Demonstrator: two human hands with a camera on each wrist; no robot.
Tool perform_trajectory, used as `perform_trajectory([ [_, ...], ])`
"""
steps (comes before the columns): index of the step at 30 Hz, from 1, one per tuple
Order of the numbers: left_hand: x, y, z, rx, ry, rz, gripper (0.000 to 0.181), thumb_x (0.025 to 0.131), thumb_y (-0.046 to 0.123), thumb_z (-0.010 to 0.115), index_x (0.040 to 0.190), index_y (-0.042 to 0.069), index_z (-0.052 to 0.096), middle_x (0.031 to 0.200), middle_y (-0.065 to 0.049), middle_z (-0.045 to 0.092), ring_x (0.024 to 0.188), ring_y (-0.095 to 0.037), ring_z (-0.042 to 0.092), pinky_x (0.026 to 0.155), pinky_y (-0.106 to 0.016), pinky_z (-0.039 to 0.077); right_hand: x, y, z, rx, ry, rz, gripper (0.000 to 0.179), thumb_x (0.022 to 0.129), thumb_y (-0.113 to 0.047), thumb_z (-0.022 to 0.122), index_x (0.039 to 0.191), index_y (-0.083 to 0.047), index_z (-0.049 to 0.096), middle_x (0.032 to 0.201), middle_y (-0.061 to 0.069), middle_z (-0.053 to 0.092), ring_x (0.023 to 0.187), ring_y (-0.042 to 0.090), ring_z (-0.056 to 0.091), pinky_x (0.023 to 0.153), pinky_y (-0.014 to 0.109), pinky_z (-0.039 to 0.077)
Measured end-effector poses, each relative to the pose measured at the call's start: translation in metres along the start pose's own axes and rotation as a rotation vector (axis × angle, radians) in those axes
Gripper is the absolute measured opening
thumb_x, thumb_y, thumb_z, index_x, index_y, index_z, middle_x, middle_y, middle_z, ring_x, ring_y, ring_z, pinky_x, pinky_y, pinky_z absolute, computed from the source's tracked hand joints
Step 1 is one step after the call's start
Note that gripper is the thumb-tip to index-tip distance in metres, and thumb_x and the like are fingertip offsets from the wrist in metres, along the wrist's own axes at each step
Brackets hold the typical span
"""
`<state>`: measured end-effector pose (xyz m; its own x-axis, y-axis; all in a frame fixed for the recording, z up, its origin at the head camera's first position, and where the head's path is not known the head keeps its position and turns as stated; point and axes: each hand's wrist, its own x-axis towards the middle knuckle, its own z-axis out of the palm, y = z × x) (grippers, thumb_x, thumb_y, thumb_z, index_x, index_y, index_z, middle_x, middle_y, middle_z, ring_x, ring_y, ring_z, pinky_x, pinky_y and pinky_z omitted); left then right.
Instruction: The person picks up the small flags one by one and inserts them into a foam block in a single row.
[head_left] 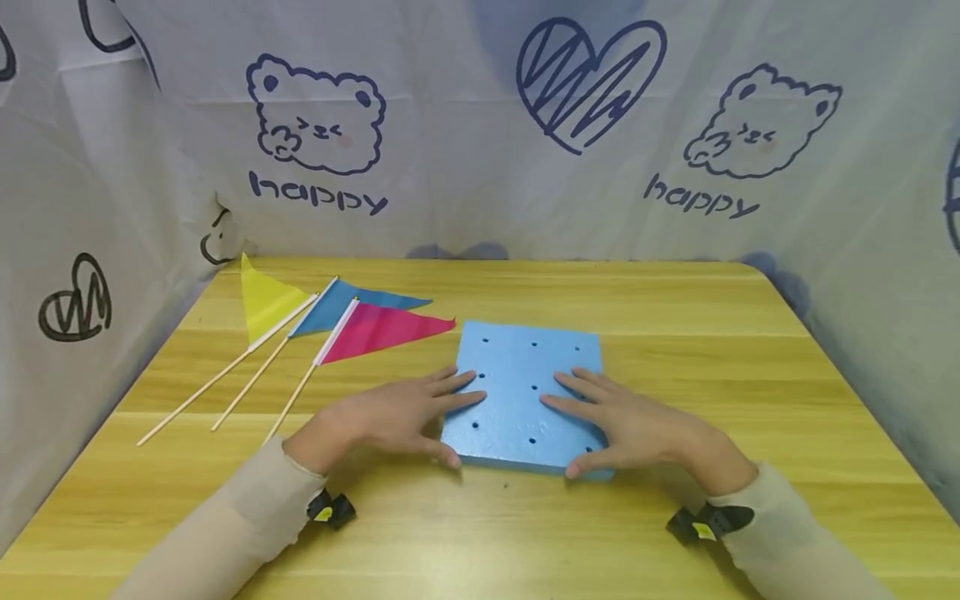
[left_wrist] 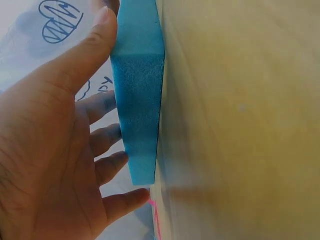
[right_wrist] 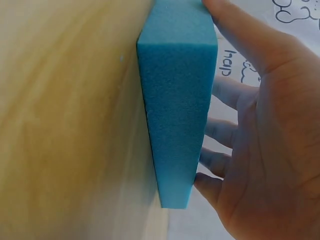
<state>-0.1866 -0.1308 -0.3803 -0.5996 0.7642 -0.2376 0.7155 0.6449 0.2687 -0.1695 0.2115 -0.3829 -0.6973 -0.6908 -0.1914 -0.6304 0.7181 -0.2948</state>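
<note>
A light-blue foam board (head_left: pixel 510 408) with several small holes lies flat on the wooden table in front of me. My left hand (head_left: pixel 397 414) rests on its left side, fingers spread and nearly straight on the top face, thumb by the near left corner. From the other side, my right hand (head_left: pixel 633 421) lies the same way, with its thumb at the near edge. Both wrist views show the board's thick side wall (left_wrist: pixel 137 110), with fingertips along its upper edge. Left of the board lie three pennant flags on thin sticks: yellow (head_left: pixel 270 304), blue (head_left: pixel 345 307) and pink (head_left: pixel 378 331).
The wooden table (head_left: pixel 465 542) ends at a white cloth backdrop (head_left: pixel 450 167) printed with bears, hearts and the word "happy". The stick of the pink flag runs down close to my left wrist. A small dark camera (head_left: pixel 330 508) is strapped at each wrist.
</note>
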Motion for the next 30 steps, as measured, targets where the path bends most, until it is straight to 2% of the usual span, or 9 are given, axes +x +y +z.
perform_trajectory([
  [10, -0.010, 0.005, 0.005, 0.005, 0.024, -0.026, 0.092, 0.083, 0.075, 0.052, 0.157, 0.030, 0.021, 0.163, 0.002, 0.009, 0.148, -0.028, 0.007, 0.109, -0.048, 0.037, 0.004, 0.005, -0.003, 0.031, 0.016, -0.064, 0.091, 0.081, -0.074, 0.059, 0.155, -0.031, 0.029, 0.162, 0.005, 0.014, 0.147, 0.036, 0.006, 0.112, 0.064, 0.019],
  [15, -0.014, 0.003, 0.005, -0.005, 0.039, -0.024, 0.089, 0.084, 0.074, 0.051, 0.156, 0.028, 0.025, 0.163, 0.001, 0.013, 0.148, -0.030, 0.010, 0.110, -0.049, 0.035, 0.008, 0.007, -0.004, 0.071, 0.009, -0.092, 0.090, 0.081, -0.070, 0.062, 0.155, -0.029, 0.030, 0.163, 0.005, 0.014, 0.148, 0.035, 0.004, 0.114, 0.062, 0.014],
  [21, -0.026, -0.011, 0.003, -0.050, 0.102, -0.012, 0.084, 0.088, 0.068, 0.053, 0.156, 0.027, 0.027, 0.161, -0.003, 0.020, 0.146, -0.035, 0.018, 0.113, -0.053, 0.029, 0.012, 0.007, -0.002, 0.073, 0.016, -0.096, 0.091, 0.081, -0.071, 0.062, 0.155, -0.028, 0.031, 0.163, 0.005, 0.013, 0.148, 0.035, 0.003, 0.114, 0.061, 0.013],
  [25, -0.038, -0.021, 0.000, -0.072, 0.152, -0.057, 0.080, 0.089, 0.063, 0.057, 0.155, 0.028, 0.029, 0.159, -0.006, 0.026, 0.143, -0.034, 0.027, 0.110, -0.053, 0.034, 0.012, 0.006, 0.000, 0.071, 0.022, -0.095, 0.091, 0.080, -0.071, 0.062, 0.154, -0.028, 0.031, 0.163, 0.006, 0.013, 0.148, 0.036, 0.004, 0.114, 0.062, 0.013],
  [30, -0.054, -0.039, -0.001, -0.088, 0.230, -0.120, 0.078, 0.089, 0.054, 0.065, 0.153, 0.022, 0.034, 0.155, -0.010, 0.033, 0.139, -0.036, 0.033, 0.108, -0.055, 0.035, 0.011, 0.006, 0.000, 0.061, 0.018, -0.083, 0.091, 0.081, -0.072, 0.061, 0.155, -0.029, 0.031, 0.163, 0.005, 0.012, 0.148, 0.036, 0.004, 0.114, 0.062, 0.014],
])
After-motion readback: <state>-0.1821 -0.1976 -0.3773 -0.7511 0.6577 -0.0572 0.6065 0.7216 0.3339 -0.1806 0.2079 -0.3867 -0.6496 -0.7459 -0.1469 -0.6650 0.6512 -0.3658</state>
